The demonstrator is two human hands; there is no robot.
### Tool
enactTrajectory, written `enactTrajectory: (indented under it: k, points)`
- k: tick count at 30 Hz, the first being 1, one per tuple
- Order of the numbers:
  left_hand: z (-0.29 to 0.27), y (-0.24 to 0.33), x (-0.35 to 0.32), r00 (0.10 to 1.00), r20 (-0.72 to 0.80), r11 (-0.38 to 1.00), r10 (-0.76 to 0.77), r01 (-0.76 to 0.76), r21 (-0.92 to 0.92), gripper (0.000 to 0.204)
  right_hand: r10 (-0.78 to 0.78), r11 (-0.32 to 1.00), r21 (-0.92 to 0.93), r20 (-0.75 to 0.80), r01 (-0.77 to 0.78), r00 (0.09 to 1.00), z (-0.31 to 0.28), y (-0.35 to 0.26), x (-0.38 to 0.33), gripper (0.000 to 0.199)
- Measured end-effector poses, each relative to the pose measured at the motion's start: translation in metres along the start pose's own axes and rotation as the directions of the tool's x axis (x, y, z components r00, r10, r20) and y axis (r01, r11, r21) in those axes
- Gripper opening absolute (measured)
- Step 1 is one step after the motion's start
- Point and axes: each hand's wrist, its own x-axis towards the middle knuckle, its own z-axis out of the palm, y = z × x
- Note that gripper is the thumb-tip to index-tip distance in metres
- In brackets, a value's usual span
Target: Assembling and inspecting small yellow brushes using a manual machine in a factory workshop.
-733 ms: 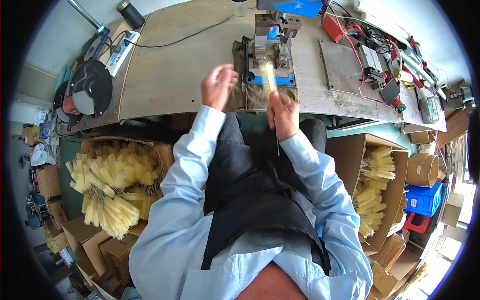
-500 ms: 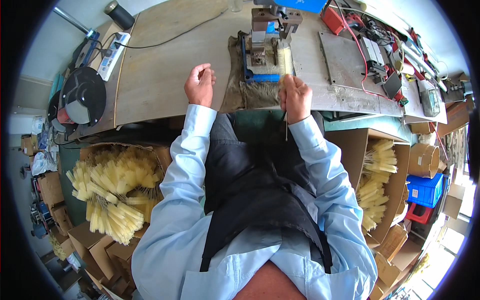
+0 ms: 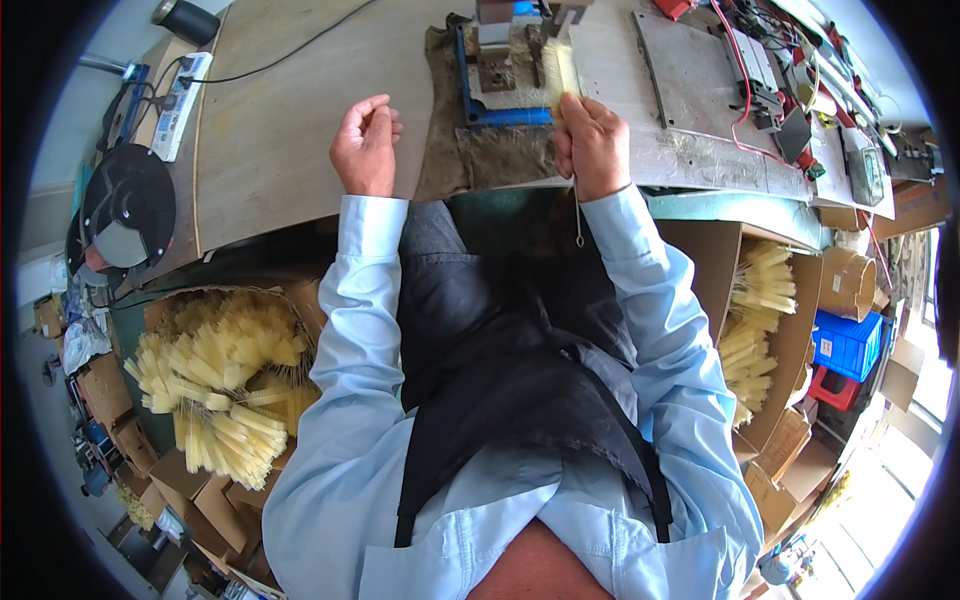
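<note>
My right hand (image 3: 596, 145) is closed around a wire-handled brush at the front edge of the workbench. The brush's pale yellow bristles (image 3: 561, 70) point away from me, beside the press fixture. Below the fist hangs its thin wire stem, ending in a small loop (image 3: 579, 240). My left hand (image 3: 366, 146) hovers over the bench to the left, fingers loosely curled, thumb apart from the index finger, nothing visible in it. Between the hands stands a metal press fixture (image 3: 495, 75) with a blue base frame (image 3: 508, 117), resting on a dirty brown cloth (image 3: 448, 160). Its top is cut off.
Cardboard boxes of similar yellow brushes stand at my left (image 3: 215, 375) and right (image 3: 757, 330). A power strip (image 3: 181, 107) and a machine with a black disc (image 3: 130, 205) sit at the bench's left end. At right are a metal plate (image 3: 685, 75), cables and tools.
The whole view has tilted, so the bench appears higher and the press is more cut off. Both hands shifted slightly outward from the fixture. The brush's loop now shows below my right hand.
</note>
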Motion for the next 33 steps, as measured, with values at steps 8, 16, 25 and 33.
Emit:
enactTrajectory:
  k: [8,16,25,33]
  points:
    - [-0.001,0.002,-0.001,1.0,0.023,1.0,0.01,-0.009,-0.011,0.018,0.082,0.969,0.23,0.058,-0.093,0.995,0.0,-0.002,-0.002,0.026]
    - [-0.001,0.001,-0.001,1.0,0.011,1.0,0.005,-0.004,-0.013,0.017,0.06,0.78,0.554,0.395,-0.29,0.917,-0.011,0.003,0.007,0.028]
    - [0.002,0.003,-0.001,1.0,0.006,0.999,0.012,-0.012,0.038,0.017,0.129,0.831,0.484,0.314,-0.276,0.941,-0.012,-0.001,0.009,0.027]
    - [-0.003,-0.008,0.002,1.0,0.012,1.0,0.0,0.0,0.016,0.019,0.158,0.893,0.375,0.257,-0.249,0.953,-0.01,-0.017,0.001,0.03]
